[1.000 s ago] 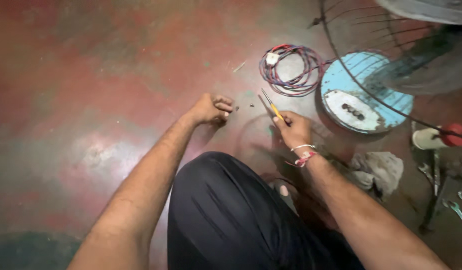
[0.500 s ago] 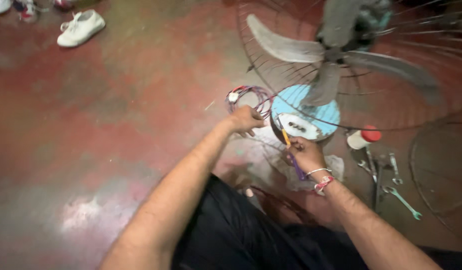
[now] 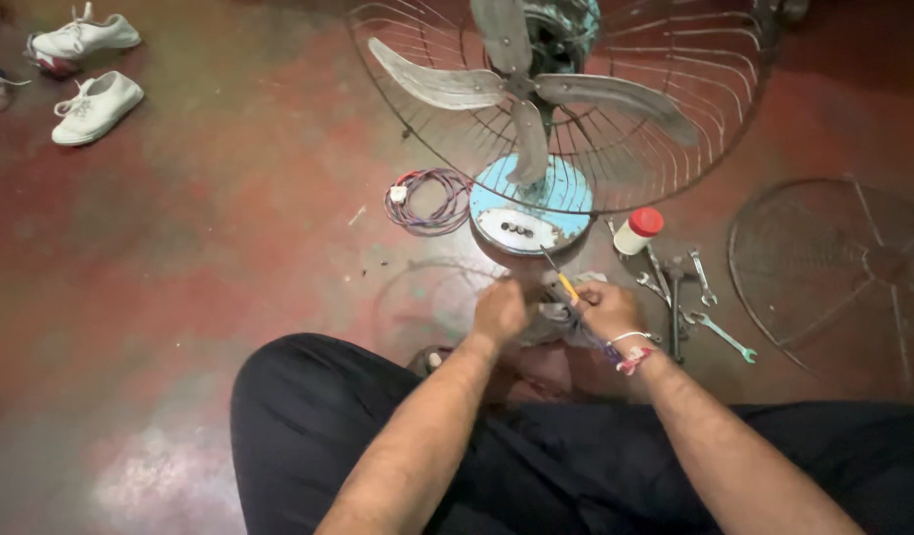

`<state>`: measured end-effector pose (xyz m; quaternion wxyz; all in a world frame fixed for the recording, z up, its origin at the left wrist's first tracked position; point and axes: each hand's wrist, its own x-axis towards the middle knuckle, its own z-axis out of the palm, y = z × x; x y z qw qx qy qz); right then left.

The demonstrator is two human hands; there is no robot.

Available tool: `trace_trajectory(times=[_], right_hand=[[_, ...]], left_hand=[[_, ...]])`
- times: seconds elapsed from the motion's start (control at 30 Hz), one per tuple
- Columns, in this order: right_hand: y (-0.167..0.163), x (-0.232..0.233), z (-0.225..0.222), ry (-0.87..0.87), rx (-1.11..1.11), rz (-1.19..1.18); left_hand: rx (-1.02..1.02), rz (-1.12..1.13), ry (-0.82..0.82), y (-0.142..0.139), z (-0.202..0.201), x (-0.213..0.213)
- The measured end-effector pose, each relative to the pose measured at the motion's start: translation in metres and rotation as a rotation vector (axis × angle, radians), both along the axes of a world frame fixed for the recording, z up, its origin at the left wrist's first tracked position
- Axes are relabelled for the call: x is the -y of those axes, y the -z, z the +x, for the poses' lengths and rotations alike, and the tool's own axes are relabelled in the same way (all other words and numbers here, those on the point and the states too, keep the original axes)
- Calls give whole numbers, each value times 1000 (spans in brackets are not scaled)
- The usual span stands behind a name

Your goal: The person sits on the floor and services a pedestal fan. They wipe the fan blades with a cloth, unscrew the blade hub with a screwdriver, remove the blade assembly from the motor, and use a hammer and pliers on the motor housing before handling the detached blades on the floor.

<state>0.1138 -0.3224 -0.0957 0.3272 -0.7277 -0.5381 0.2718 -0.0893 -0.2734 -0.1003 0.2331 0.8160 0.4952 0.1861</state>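
My right hand [image 3: 608, 307] grips a thin tool with a yellow handle [image 3: 568, 287], its metal tip pointing up toward the fan's light-blue base [image 3: 532, 208]. My left hand [image 3: 500, 310] is closed right beside it, fingers pinched on something small that I cannot make out. Both hands meet over a grey rag [image 3: 566, 319] on the red floor, just in front of the base. The fan [image 3: 561, 94] stands upright with its front grille off and its blades bare.
A coil of coloured wire [image 3: 427, 201] lies left of the base. A small white bottle with a red cap [image 3: 637, 230] and several spanners [image 3: 690, 297] lie to the right, beside a loose wire grille [image 3: 838, 267]. White shoes [image 3: 96, 106] sit far left.
The view has tilted up, bringing the whole fan into sight. My left hand has come back from near the wire coil and now meets the right hand in front of the base.
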Motion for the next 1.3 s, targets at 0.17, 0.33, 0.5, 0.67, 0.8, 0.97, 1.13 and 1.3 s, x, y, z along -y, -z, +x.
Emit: trace_trajectory(times=[0.17,0.33,0.5,0.67,0.8,0.97,1.13,1.3], right_hand=[[1,-2,-14,-42,-44,22],[7,1,-8,-72,145,1],[13,0,24,84,455,-80],[0,-7,41,372,558,-274],[-4,-9,25,385,550,-114],[11,-7,-4,40,500,-129],[8,-9,21,160,568,-349],[-2,-14,29,261,392,-254]], left_hand=[[-39,-164,-65,12,20,22],[184,-357,59,39,42,22],[341,-588,289,42,50,20],[268,-423,174,22,48,23],[148,-267,69,6,45,22],[22,-347,-12,-6,41,16],[34,-394,-93,-18,38,10],[127,-343,-166,-35,26,10]])
